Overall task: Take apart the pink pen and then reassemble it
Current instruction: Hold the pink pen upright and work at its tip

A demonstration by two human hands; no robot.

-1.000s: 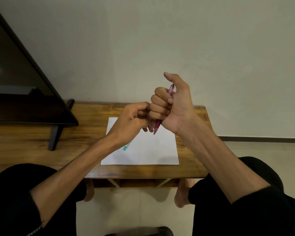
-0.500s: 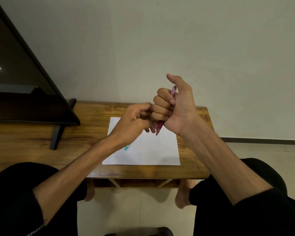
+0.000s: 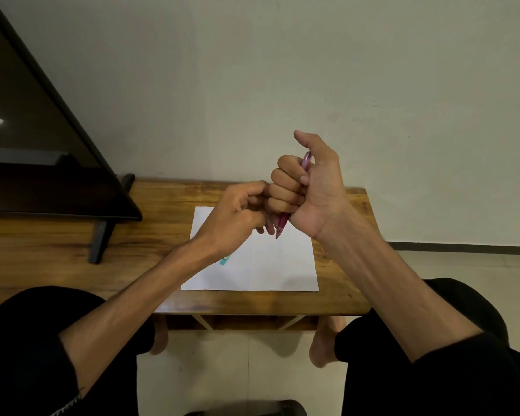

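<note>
My right hand (image 3: 309, 187) is fisted around the pink pen (image 3: 282, 226), which stands nearly upright above the table. The pen's tip pokes out below the fist and its top end shows above the curled fingers, by the raised thumb. My left hand (image 3: 237, 217) is curled shut just left of it, knuckles touching the right fist. Whether the left fingers hold anything is hidden. A white sheet of paper (image 3: 270, 265) lies on the wooden table (image 3: 168, 205) under both hands.
A small teal object (image 3: 224, 260) lies on the paper, partly hidden by my left wrist. A dark TV screen (image 3: 42, 163) on a stand (image 3: 99, 241) fills the table's left side. A wall rises behind the table. My knees flank the near edge.
Both hands have stayed pressed together and drifted slightly down and right with the pen. The grips look unchanged.
</note>
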